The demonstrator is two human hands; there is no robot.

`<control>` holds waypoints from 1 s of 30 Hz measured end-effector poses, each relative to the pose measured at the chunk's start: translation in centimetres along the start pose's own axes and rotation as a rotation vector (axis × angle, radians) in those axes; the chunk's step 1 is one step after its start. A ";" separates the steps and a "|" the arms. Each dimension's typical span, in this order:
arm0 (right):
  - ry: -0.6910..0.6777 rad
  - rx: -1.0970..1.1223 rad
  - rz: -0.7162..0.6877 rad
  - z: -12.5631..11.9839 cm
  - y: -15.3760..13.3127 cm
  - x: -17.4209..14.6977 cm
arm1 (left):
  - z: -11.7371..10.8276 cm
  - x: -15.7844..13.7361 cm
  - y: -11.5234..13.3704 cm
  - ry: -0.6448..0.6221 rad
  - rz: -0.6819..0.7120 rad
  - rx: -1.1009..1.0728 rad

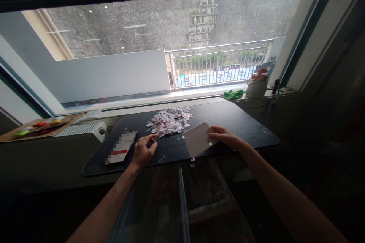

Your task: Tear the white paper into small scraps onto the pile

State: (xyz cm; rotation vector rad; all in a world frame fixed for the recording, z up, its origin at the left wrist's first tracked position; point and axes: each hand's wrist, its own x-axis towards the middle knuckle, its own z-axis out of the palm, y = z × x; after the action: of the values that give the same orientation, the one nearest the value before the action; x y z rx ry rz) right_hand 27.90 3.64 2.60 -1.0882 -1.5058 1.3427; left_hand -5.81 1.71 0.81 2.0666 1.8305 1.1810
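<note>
My right hand (224, 136) grips a flat white plastic scraper (199, 139) by its right edge, thumb on top. The scraper is tilted over the front edge of the black table (222, 115). Small paper scraps (193, 160) show just below its lower edge. Beside a heap of pale paper scraps (171, 120), my left hand (145, 150) rests at the table with curled fingers, a gap between thumb and forefinger, and nothing visible in it. A phone (122, 147) with a lit screen lies left of that hand.
Under the table's front edge stands a clear plastic box (182, 201), its contents dim. A white radiator (82, 130) and cardboard (61, 125) with colourful items are at the left. On the sill at the right are a green cloth (233, 94) and a white container (256, 88).
</note>
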 end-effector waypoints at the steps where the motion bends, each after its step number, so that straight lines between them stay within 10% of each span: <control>1: 0.022 0.003 -0.026 -0.1 0.3 -0.2 | 0.0 0.0 0.0 0.001 0.004 -0.001; 9: 0.459 0.043 -0.133 0.9 1.7 0.3 | 0.0 0.0 0.2 0.016 0.004 -0.013; 22: 0.440 -0.003 -0.153 4.3 1.7 1.0 | 0.2 -0.1 0.2 0.016 -0.005 -0.005; 30: 0.187 -0.065 -0.217 4.6 1.3 0.3 | 0.3 -0.1 0.3 -0.015 -0.014 0.017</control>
State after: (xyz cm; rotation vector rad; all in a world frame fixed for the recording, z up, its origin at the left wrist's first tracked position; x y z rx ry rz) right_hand 23.48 2.69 0.92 -1.0276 -1.4891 1.0213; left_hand -5.43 1.68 0.75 2.0631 1.8516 1.1469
